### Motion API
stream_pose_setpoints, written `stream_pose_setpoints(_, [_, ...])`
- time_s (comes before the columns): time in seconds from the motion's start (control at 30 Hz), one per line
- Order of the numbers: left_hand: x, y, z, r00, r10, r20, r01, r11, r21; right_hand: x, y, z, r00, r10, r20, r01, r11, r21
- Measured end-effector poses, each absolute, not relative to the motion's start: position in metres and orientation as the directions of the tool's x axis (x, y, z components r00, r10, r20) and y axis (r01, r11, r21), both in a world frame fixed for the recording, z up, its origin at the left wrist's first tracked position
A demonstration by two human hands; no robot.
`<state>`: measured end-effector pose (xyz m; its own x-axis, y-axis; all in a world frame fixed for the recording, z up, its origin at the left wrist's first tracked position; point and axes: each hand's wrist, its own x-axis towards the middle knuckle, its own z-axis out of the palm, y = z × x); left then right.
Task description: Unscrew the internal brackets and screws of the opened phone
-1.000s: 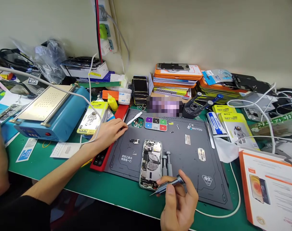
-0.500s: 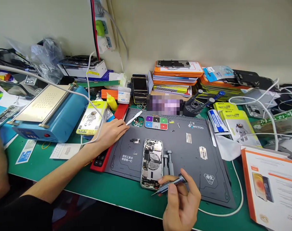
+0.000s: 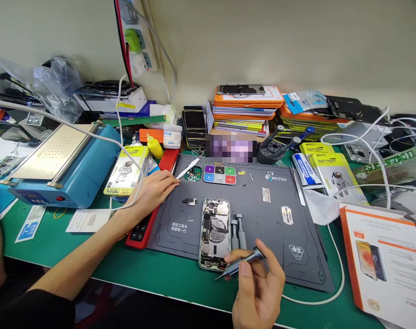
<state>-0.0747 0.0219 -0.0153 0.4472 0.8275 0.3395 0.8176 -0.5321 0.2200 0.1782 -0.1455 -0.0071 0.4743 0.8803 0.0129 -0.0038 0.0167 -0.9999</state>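
Screwdriver (image 3: 240,262) pinched pen-style in right hand (image 3: 259,292), tip angled toward opened phone (image 3: 214,233); left hand (image 3: 153,189), fingers loosely extended, rests far-left at mat (image 3: 297,219) edge

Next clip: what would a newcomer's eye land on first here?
Mid-frame on the dark grey work mat lies an opened smartphone with bare internals. At its lower corner the right hand holds a slim metal screwdriver, tip pointing left. The left hand rests at the mat's left edge, near a big blue heating machine with a steel plate on the green bench, and orange boxes stack against the wall.
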Motion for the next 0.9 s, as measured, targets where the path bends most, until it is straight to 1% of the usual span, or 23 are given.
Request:
stream_pose_setpoints(0.13, [-0.073, 0.022, -0.013, 0.405, 0.847, 0.344, 0.819, -0.503, 0.276, 0.184, -0.145, -0.016, 0.460, 0.887, 0.048, 0.015, 0.046, -0.999])
stream_pose_setpoints(0.3, [-0.068, 0.018, -0.005, 0.337, 0.872, 0.356, 0.819, -0.458, 0.346, 0.192, -0.144, -0.028, 0.401, 0.908, 0.121, 0.016, 0.125, -0.992])
stream_pose_setpoints(0.37, [-0.064, 0.012, 0.002, 0.316, 0.877, 0.361, 0.811, -0.447, 0.378, 0.192, -0.144, -0.029, 0.415, 0.900, 0.134, -0.007, 0.151, -0.989])
stream_pose_setpoints(0.47, [-0.053, -0.003, 0.013, 0.302, 0.882, 0.361, 0.785, -0.445, 0.431, 0.190, -0.142, -0.025, 0.454, 0.868, 0.201, -0.032, 0.241, -0.970])
stream_pose_setpoints(0.53, [-0.045, -0.014, 0.019, 0.350, 0.864, 0.362, 0.747, -0.490, 0.449, 0.191, -0.142, -0.021, 0.473, 0.849, 0.235, -0.033, 0.284, -0.958])
stream_pose_setpoints(0.6, [-0.037, -0.026, 0.021, 0.461, 0.812, 0.356, 0.680, -0.582, 0.447, 0.195, -0.142, -0.016, 0.474, 0.853, 0.220, -0.035, 0.267, -0.963])
stream_pose_setpoints(0.67, [-0.030, -0.039, 0.020, 0.577, 0.726, 0.374, 0.595, -0.687, 0.417, 0.201, -0.143, -0.011, 0.443, 0.886, 0.139, -0.029, 0.169, -0.985])
stream_pose_setpoints(0.73, [-0.023, -0.051, 0.016, 0.679, 0.611, 0.407, 0.498, -0.791, 0.356, 0.210, -0.145, -0.006, 0.398, 0.917, 0.037, -0.003, 0.041, -0.999])
stream_pose_setpoints(0.83, [-0.013, -0.066, 0.006, 0.783, 0.443, 0.437, 0.371, -0.896, 0.244, 0.221, -0.148, 0.001, 0.347, 0.936, -0.063, 0.045, -0.084, -0.995])
stream_pose_setpoints(0.9, [-0.009, -0.072, -0.001, 0.812, 0.367, 0.454, 0.321, -0.930, 0.179, 0.224, -0.150, 0.005, 0.294, 0.950, -0.105, 0.150, -0.154, -0.977])
